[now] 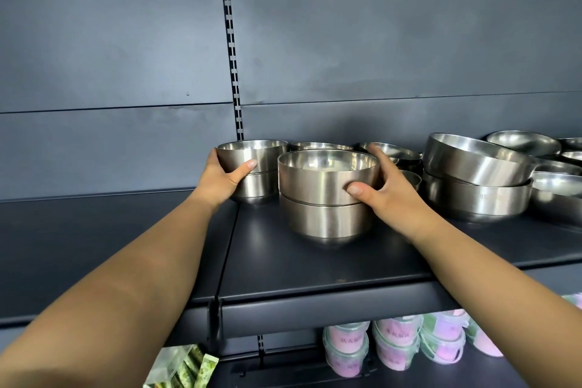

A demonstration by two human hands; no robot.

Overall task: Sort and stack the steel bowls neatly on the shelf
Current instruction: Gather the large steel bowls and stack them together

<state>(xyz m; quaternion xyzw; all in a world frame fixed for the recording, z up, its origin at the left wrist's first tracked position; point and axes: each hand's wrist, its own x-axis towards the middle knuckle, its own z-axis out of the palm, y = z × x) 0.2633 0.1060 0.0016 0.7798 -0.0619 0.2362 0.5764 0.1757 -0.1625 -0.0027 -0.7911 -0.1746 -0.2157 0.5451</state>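
Note:
On the dark shelf (315, 264) stand two stacks of two steel bowls each. My left hand (220, 178) grips the top bowl of the smaller left stack (255, 173), thumb across its front wall. My right hand (382, 189) grips the top bowl of the larger front stack (324, 195), thumb on the front and fingers round the far side. Both stacks sit upright and close together, almost touching.
A tilted stack of wide steel bowls (475, 179) stands to the right, with several loose bowls (522, 143) behind it. More bowls (321, 146) sit at the back by the grey wall. Pink tubs (396, 346) and green packets (185, 368) fill the lower shelf.

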